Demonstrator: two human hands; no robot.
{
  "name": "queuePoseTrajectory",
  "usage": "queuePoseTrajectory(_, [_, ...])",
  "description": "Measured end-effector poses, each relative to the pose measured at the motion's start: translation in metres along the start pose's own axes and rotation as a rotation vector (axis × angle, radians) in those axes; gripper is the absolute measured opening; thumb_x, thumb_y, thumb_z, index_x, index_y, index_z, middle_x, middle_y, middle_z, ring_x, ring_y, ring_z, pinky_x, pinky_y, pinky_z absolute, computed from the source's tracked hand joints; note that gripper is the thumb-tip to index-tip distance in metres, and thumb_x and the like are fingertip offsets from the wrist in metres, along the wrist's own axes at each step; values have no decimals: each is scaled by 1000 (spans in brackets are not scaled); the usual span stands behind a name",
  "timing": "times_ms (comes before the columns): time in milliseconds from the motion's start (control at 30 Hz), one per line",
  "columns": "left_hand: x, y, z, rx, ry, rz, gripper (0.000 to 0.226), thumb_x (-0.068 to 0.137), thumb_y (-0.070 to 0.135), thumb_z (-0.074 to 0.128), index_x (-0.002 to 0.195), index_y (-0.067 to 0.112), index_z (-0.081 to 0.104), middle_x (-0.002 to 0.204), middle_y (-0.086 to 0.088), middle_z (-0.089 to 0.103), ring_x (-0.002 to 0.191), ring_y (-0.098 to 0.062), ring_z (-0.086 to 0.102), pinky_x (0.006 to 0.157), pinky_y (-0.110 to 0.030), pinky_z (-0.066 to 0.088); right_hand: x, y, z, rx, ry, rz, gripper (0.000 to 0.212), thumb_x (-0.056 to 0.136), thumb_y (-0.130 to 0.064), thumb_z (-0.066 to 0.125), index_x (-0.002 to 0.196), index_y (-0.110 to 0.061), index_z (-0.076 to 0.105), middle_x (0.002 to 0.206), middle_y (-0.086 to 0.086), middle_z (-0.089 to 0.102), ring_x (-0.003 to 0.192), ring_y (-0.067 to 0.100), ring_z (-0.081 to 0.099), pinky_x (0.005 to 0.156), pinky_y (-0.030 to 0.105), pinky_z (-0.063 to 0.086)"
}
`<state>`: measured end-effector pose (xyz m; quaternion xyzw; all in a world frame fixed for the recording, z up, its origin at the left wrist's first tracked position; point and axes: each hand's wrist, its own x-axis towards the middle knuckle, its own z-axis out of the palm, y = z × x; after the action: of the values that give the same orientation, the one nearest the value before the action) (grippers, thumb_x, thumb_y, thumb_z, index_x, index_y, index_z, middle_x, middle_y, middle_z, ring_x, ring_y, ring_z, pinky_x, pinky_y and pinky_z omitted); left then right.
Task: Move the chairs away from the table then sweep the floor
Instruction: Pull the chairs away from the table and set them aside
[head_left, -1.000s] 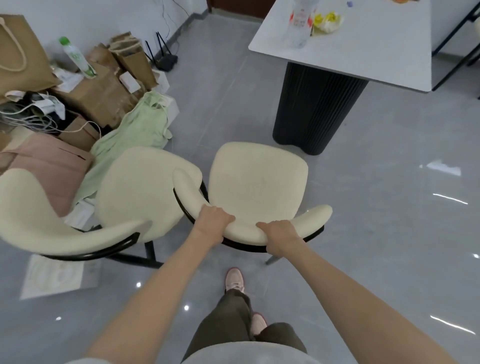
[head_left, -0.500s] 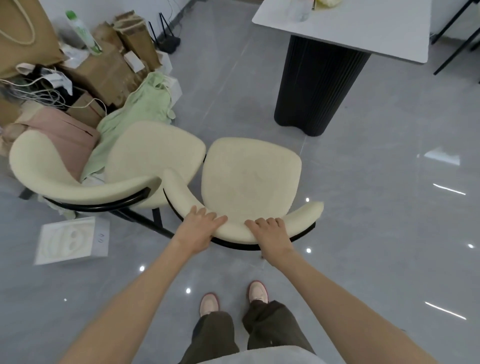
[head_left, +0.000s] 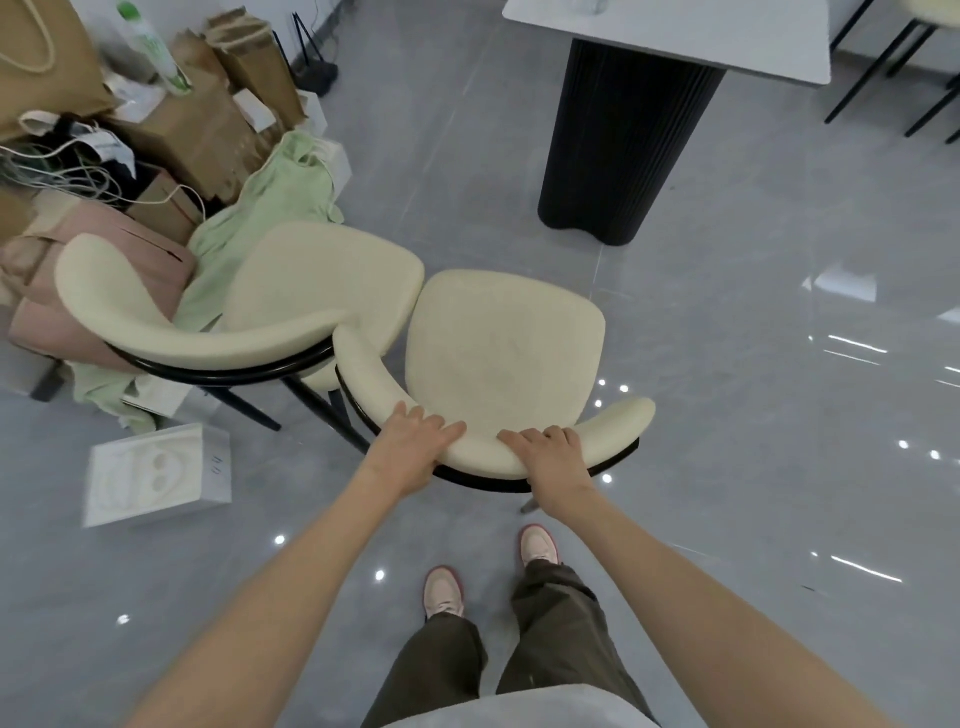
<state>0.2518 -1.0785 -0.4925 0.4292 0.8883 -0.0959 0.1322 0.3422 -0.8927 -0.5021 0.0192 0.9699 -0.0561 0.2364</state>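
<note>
A cream padded chair (head_left: 504, 353) with a black frame stands on the grey floor in front of me, away from the white table (head_left: 675, 31). My left hand (head_left: 410, 449) lies over the left part of its curved backrest, fingers stretched across the top. My right hand (head_left: 553, 457) holds the backrest's middle, fingers curled over it. A second cream chair (head_left: 322, 280) stands just left of it, the two seats almost touching. No broom is in view.
The table's black ribbed base (head_left: 623, 140) stands beyond the chairs. Paper bags and boxes (head_left: 192, 130), a green cloth (head_left: 270, 208) and a pink bag (head_left: 98, 270) are piled at left. A white box (head_left: 156, 473) lies on the floor. Black chair legs (head_left: 883, 67) show top right.
The held chair has come back from the table and sits closer to the second chair. My fingers have loosened from a tight grip to lying over the backrest. I have stepped back.
</note>
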Motion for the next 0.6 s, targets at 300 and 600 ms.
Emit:
queuePoseTrajectory(300, [-27, -2, 7, -277, 136, -169, 55, 84, 12, 64, 136, 19, 49, 141, -5, 48, 137, -26, 38, 116, -46, 18, -10, -18, -3, 59, 22, 20, 64, 84, -16, 59, 142, -20, 31, 137, 3, 45, 121, 28, 43, 108, 39, 27])
queuePoseTrajectory(600, [-58, -49, -1, -199, 236, -508, 65, 80, 8, 67, 141, 14, 43, 148, -13, 39, 138, -33, 36, 112, -51, 27, 5, -62, -34, 242, -7, -161, 56, 95, -24, 47, 147, -17, 27, 143, 5, 41, 122, 31, 43, 101, 41, 39])
